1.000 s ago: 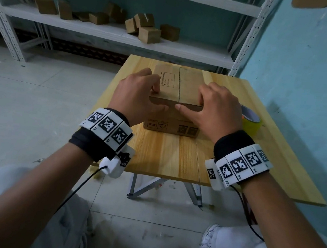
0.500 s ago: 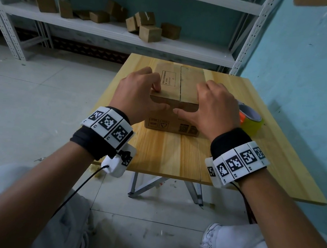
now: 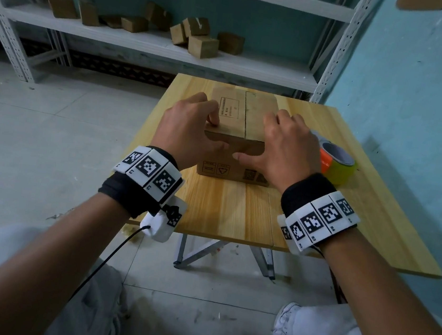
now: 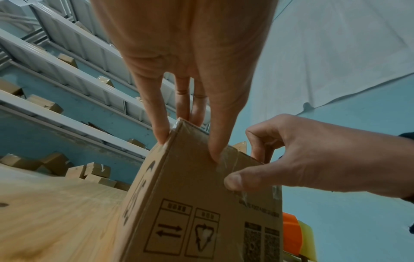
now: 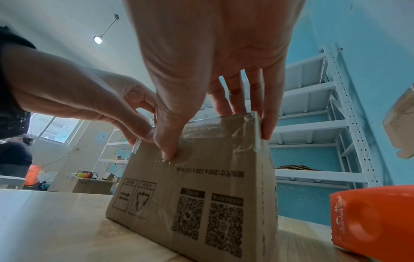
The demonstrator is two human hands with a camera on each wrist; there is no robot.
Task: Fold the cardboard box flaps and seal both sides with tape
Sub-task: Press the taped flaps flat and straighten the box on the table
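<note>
A brown cardboard box (image 3: 256, 116) stands on the wooden table (image 3: 223, 209) with its top flaps closed and meeting in a seam. Clear tape (image 5: 208, 131) shines along the top edge of its near face. My left hand (image 3: 188, 133) holds the near left top corner, fingers curled over the top and thumb on the near face. At the near right top corner, my right hand (image 3: 280, 146) has its fingers over the top and right side. Its thumb presses the tape on the near face. A tape roll (image 3: 337, 164), orange and yellow, lies right of the box.
A white metal shelf (image 3: 159, 44) behind the table carries several small cardboard boxes (image 3: 202, 46). A blue wall runs close along the table's right side. The near half of the table is bare wood, and the floor lies to the left.
Both hands stay on the box's near top edge. The thumbs have shifted only slightly on the near face, and the box has not moved.
</note>
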